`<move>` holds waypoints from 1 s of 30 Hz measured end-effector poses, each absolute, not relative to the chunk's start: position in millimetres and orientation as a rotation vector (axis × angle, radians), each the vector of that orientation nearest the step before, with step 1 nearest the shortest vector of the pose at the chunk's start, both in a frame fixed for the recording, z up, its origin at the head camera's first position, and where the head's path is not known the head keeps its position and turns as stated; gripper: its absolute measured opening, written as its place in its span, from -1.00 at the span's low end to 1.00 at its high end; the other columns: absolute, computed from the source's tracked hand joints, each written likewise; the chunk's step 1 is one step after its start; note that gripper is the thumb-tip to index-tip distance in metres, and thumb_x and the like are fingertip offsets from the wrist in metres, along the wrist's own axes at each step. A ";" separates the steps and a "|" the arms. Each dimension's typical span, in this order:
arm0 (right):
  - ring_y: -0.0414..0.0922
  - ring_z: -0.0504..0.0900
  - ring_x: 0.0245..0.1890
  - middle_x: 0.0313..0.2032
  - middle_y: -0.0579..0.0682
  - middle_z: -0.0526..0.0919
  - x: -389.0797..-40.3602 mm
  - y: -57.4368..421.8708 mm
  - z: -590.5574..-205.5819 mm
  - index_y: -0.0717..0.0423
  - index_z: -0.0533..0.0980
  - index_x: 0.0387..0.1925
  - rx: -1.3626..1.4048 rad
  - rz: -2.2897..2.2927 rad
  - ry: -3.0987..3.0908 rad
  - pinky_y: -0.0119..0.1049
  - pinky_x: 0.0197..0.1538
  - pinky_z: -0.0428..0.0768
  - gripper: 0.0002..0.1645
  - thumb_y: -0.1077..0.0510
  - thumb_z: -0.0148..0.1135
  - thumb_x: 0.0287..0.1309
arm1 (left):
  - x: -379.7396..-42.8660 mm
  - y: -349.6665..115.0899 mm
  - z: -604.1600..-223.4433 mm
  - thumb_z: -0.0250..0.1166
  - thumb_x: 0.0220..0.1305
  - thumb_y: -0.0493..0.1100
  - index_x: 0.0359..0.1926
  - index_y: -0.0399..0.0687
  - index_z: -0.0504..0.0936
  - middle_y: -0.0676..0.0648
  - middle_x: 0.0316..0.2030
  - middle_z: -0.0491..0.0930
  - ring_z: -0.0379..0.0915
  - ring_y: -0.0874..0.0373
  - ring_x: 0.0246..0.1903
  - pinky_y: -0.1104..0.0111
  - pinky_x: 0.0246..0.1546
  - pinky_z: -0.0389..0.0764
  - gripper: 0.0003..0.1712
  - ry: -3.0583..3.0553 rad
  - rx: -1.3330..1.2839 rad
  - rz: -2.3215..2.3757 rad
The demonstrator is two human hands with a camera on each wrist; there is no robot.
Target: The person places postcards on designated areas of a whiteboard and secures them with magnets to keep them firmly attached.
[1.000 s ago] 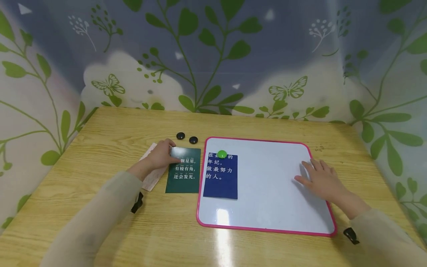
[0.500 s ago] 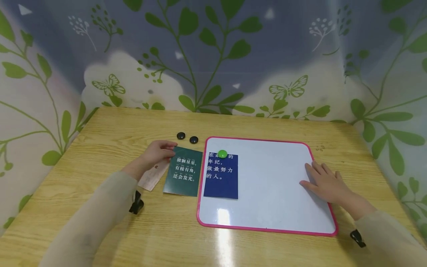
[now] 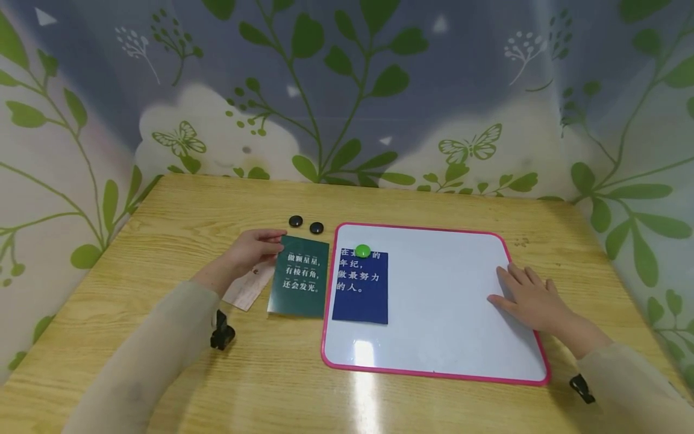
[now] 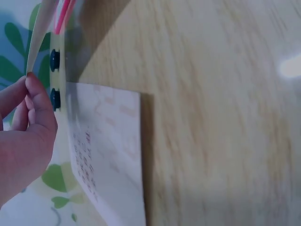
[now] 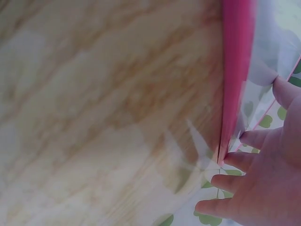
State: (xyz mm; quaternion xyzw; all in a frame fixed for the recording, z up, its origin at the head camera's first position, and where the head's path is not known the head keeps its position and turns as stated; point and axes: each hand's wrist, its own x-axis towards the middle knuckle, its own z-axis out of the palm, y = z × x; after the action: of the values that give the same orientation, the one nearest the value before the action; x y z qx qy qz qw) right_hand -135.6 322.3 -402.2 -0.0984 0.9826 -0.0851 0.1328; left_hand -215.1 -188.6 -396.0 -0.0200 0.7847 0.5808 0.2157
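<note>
My left hand pinches the upper left corner of a dark green card with white writing. In the left wrist view that card is seen edge-on, lifted off the table between thumb and finger. A pale card lies on the table below this hand. On the right, my right hand rests with spread, straight fingers on the right edge of a pink-framed whiteboard. A green round magnet sits on the top of a dark blue card at the board's left side.
Two black round magnets lie on the wooden table behind the green card. A patterned curtain with leaves and butterflies closes off the back and sides of the table.
The left hand has drawn back slightly left and lifted the green card off the pale one's side, its writing now uncovered. The right hand has slid a little to the right.
</note>
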 end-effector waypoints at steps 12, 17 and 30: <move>0.51 -0.05 0.26 0.32 0.46 0.03 -134.4 321.7 -401.4 0.37 0.08 0.34 -0.273 -0.257 2.842 0.54 0.12 -0.09 -0.04 -0.30 -0.04 0.24 | -215.9 -172.9 -385.3 0.03 0.37 -0.31 0.36 -0.24 0.20 -0.25 0.17 0.28 0.46 0.40 -0.21 0.57 -0.16 0.53 -0.44 2.112 -0.082 1.680; 0.50 -0.05 0.26 0.32 0.46 0.03 -136.1 322.0 -402.4 0.36 0.07 0.35 -0.273 -0.239 2.839 0.54 0.12 -0.09 -0.02 -0.33 -0.06 0.24 | -215.1 -157.8 -380.7 0.02 0.37 -0.32 0.37 -0.24 0.19 -0.23 0.23 0.25 0.43 0.45 -0.31 0.55 -0.14 0.53 -0.44 2.083 -0.080 1.715; 0.50 -0.05 0.26 0.32 0.47 0.03 -137.8 322.6 -401.8 0.37 0.07 0.34 -0.276 -0.233 2.834 0.54 0.12 -0.10 -0.01 -0.35 -0.07 0.23 | -216.3 -110.8 -376.4 0.07 0.33 -0.35 0.32 -0.19 0.30 -0.04 -0.06 0.38 0.46 0.42 -0.40 0.54 -0.20 0.56 -0.47 2.001 -0.159 1.828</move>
State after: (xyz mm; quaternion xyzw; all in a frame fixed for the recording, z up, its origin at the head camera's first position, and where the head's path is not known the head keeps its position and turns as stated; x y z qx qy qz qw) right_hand -137.8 322.6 -401.8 -0.0955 0.9820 -0.0806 0.1417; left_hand -216.3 -110.8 -376.4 -0.0572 0.7203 0.6580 0.2120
